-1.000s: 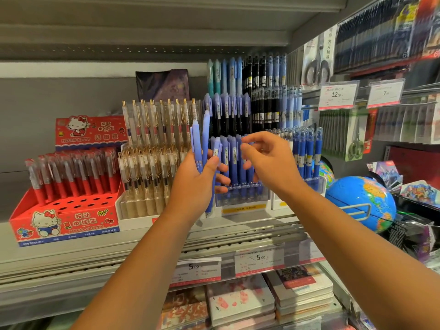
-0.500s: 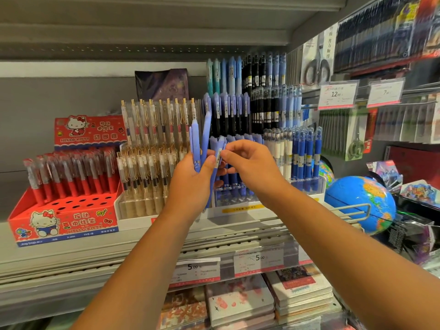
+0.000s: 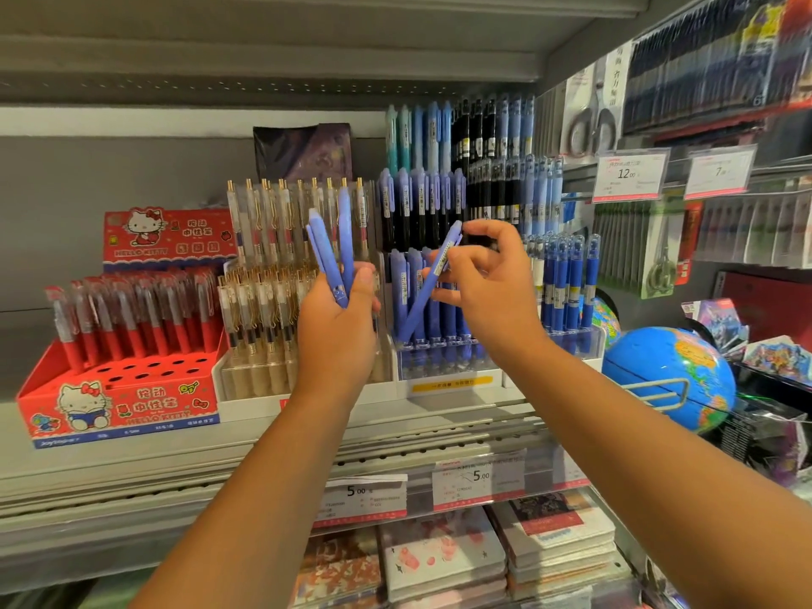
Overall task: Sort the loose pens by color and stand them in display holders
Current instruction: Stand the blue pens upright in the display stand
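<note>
Several periwinkle pens, gripped in the left hand beside the nearly full clear holder, seem left to place, while the right hand pinches one tilted pen angled into its front row.

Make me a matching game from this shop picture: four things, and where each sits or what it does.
1 left hand
2 right hand
3 globe
4 red pen box

a left of both hands
b pinches one slanted blue pen
c right of both hands
d grips a bunch of blue pens

Pairs: 1-d, 2-b, 3-c, 4-a
</note>
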### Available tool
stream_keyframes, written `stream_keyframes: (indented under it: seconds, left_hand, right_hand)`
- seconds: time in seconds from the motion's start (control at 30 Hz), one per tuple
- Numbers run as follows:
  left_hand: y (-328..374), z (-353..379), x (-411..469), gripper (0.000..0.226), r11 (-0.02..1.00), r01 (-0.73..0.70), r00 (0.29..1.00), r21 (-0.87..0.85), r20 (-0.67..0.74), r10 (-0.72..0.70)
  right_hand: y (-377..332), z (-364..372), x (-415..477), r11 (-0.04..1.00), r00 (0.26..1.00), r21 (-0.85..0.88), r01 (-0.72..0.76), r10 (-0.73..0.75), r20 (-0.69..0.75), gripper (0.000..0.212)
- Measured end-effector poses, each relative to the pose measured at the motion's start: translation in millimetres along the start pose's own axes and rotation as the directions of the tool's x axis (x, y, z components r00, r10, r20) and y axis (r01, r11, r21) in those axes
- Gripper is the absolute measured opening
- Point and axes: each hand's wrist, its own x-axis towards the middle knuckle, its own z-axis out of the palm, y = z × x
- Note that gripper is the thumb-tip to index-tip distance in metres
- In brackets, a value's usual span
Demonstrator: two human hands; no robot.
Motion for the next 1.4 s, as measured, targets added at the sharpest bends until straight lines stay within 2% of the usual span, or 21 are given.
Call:
stream_keyframes:
  seconds: [0.07,0.13,0.23,0.33,0.43,0.6,0.73,0.83,0.97,1.4]
  left_hand:
    - [0.2,-0.3,-0.5,0.018,0.999,0.032,0.999,-0.007,0.015,-0.031]
    - [0.7,0.0,-1.1,0.015,0.993,0.074,0.996,-0.088,0.049,-0.070]
    - [1.7,-0.5,-1.2,0.010,0.967,0.133,0.989,-0.215,0.094,-0.115]
    - [2.4,-0.8,-0.8,0.018,0.973,0.134,0.989,-0.186,0.082,-0.120]
    - [5.1,1.5,-1.8,0.017,0.977,0.124,0.991,-0.174,0.070,-0.114]
    - [5.3,2.9,-2.3,0.015,0.989,0.103,0.992,-0.103,0.078,-0.095]
    - [5.6,2.6,-2.2,0.013,0.992,0.085,0.993,-0.092,0.085,-0.077]
    - [5.2,1.6,-3.1,0.012,0.998,0.039,0.994,-0.045,0.102,-0.034]
    - [7.7,2.0,-6.1,0.012,0.998,0.005,0.991,-0.063,0.136,0.004]
    - [7.0,2.1,-6.8,0.013,0.997,0.011,0.984,-0.078,0.177,0.003]
  right_hand:
    - [1.6,-0.9,1.6,0.994,0.998,-0.088,0.059,-0.059,0.008,0.018]
    - [3.4,-1.6,2.1,0.982,0.996,-0.167,0.092,-0.089,0.024,0.017]
    - [4.0,-1.8,2.0,0.975,0.993,-0.188,0.119,-0.117,0.022,0.015]
    - [2.1,-0.3,3.2,0.974,0.988,-0.169,0.151,-0.151,0.012,0.015]
    - [1.5,1.9,6.3,0.968,0.985,-0.188,0.169,-0.172,0.001,0.020]
    - [6.7,7.4,10.1,0.963,0.985,-0.210,0.171,-0.166,0.041,0.016]
    - [12.2,10.4,10.0,0.939,0.988,-0.310,0.148,-0.124,0.097,0.025]
    - [14.1,11.2,9.2,0.922,0.989,-0.365,0.126,-0.087,0.121,0.018]
    - [14.5,10.7,4.8,0.871,0.980,-0.467,0.152,-0.071,0.185,0.013]
    - [7.0,7.2,0.4,0.794,0.975,-0.586,0.160,-0.036,0.217,0.017]
